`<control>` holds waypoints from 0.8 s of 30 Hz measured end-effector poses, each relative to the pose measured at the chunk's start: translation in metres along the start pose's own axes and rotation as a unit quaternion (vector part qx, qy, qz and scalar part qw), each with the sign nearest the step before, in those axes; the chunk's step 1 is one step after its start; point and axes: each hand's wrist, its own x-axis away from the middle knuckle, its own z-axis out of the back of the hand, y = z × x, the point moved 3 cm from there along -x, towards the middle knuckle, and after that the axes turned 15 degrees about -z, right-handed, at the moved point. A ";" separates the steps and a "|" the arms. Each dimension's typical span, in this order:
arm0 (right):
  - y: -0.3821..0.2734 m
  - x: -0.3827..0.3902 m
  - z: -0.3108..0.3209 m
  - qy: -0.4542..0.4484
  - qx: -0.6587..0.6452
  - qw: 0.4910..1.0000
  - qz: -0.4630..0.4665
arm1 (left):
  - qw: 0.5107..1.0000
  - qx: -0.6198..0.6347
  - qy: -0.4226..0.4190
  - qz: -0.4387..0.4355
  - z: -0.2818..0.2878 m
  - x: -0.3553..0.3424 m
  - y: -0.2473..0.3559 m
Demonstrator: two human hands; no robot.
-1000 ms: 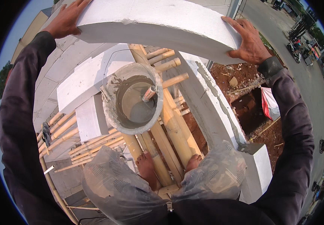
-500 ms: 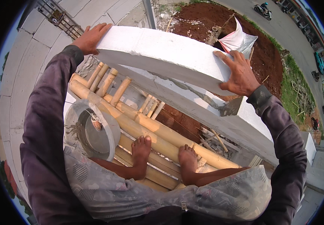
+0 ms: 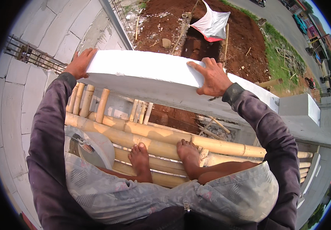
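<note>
A long white lightweight concrete block (image 3: 142, 69) lies across the wall in front of me. My left hand (image 3: 80, 63) grips its left end, fingers over the top edge. Near its right end my right hand (image 3: 212, 78) clasps it, thumb on the near face and fingers spread over the top. The block appears to rest on the wall course, and its underside is hidden. To the right, the top of the white block wall (image 3: 255, 92) continues, partly behind my right forearm.
My bare feet stand on a bamboo pole scaffold (image 3: 158, 147). A grey bucket (image 3: 106, 143) with a tool in it stands by my left leg. A block wall (image 3: 14, 96) with a rebar cage (image 3: 33, 53) rises at left. Beyond lie red soil (image 3: 246, 50), a pit under a tarp (image 3: 211, 23) and a road.
The block has come down onto the wall, hiding the mortar visible beneath it before. Both hands stay on it. My view has shifted, showing more of the wall at right.
</note>
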 end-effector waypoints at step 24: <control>0.027 0.001 -0.023 -0.065 0.003 0.997 -0.049 | 0.999 -0.008 0.006 -0.037 -0.030 -0.038 0.012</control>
